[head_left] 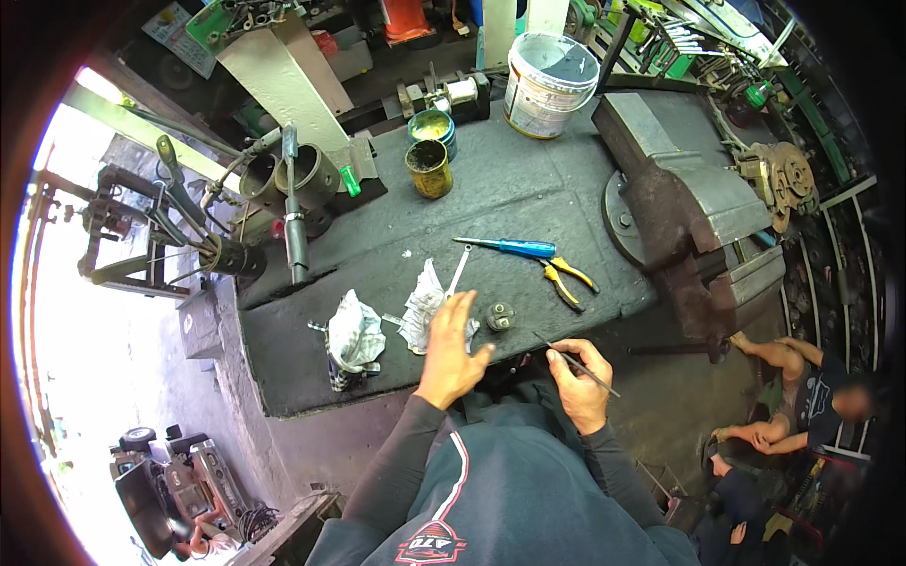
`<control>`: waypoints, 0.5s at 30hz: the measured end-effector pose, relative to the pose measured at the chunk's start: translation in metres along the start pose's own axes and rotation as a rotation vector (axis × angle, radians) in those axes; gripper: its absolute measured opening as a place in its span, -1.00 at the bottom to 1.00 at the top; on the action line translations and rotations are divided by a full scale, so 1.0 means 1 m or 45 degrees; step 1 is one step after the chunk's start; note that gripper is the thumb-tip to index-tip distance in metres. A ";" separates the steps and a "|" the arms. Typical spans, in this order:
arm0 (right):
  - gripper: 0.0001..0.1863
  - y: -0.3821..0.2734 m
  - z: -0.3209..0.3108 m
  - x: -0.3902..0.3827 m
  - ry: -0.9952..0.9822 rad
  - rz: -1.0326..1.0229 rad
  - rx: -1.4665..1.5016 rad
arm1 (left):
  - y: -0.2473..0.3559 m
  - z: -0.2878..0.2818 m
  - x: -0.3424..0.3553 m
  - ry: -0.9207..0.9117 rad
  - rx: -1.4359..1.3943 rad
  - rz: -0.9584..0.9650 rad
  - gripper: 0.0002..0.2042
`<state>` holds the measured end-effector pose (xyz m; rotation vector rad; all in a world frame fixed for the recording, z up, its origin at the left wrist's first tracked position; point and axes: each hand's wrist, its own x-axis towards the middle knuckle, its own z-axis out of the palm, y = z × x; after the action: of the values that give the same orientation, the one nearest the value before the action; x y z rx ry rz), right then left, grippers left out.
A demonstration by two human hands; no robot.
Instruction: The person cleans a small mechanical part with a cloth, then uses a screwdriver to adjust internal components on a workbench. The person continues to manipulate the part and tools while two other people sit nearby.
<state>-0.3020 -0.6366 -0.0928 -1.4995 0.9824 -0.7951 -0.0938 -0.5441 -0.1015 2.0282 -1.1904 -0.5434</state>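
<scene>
Right hand [580, 382] pinches a thin dark rod [603, 384]; at its nine o'clock, left hand [450, 356] hovers splayed by a crumpled rag [423, 304].

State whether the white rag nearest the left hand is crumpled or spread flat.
Crumpled: the rag shows bunched creases and uneven edges, though the left hand hides part of it.

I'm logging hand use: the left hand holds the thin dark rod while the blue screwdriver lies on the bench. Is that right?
Not quite: in the head view, the right hand holds the thin dark rod, not the left hand, while the blue screwdriver lies on the bench.
</scene>
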 end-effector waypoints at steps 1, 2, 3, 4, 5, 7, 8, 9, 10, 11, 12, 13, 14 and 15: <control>-0.88 0.004 0.009 -0.001 0.035 -0.028 -0.071 | 0.004 0.001 0.007 -0.071 -0.084 0.012 -0.11; -0.89 0.007 0.018 0.000 0.105 -0.115 -0.154 | -0.003 0.011 0.016 -0.104 -0.099 0.050 -0.10; -0.88 -0.008 0.029 0.002 0.117 -0.154 -0.219 | -0.014 0.024 0.022 -0.132 -0.110 0.079 -0.09; -0.87 -0.012 0.035 0.000 0.133 -0.136 -0.205 | -0.022 0.039 0.023 -0.057 -0.111 0.090 -0.19; -0.86 -0.014 0.041 0.000 0.169 -0.123 -0.178 | -0.021 0.039 0.026 -0.076 -0.125 0.043 -0.23; -0.85 -0.013 0.046 0.002 0.153 -0.114 -0.211 | -0.018 0.038 0.030 -0.110 -0.149 -0.055 -0.31; -0.85 -0.012 0.047 0.003 0.145 -0.110 -0.226 | -0.018 0.040 0.029 -0.005 -0.133 -0.012 -0.38; -0.85 -0.005 0.049 0.004 0.150 -0.192 -0.273 | -0.020 0.039 0.028 -0.009 -0.148 -0.019 -0.38; -0.84 0.007 0.051 0.005 0.153 -0.275 -0.319 | -0.022 0.039 0.027 -0.012 -0.162 -0.027 -0.37; -0.84 0.009 0.052 0.007 0.147 -0.355 -0.370 | -0.023 0.039 0.025 -0.012 -0.182 -0.043 -0.37; -0.84 0.010 0.053 0.008 0.143 -0.341 -0.365 | -0.023 0.040 0.025 0.003 -0.172 -0.044 -0.37; -0.83 0.008 0.052 0.008 0.133 -0.301 -0.364 | -0.022 0.042 0.025 0.019 -0.161 -0.046 -0.38; -0.83 0.004 0.054 0.010 0.128 -0.265 -0.354 | -0.023 0.041 0.028 0.036 -0.143 -0.042 -0.38; -0.82 0.003 0.054 0.012 0.123 -0.228 -0.345 | -0.023 0.042 0.028 0.023 -0.167 -0.054 -0.38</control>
<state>-0.2488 -0.6246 -0.1045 -1.8154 1.0708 -0.8951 -0.0947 -0.5766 -0.1463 1.9465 -1.0749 -0.6066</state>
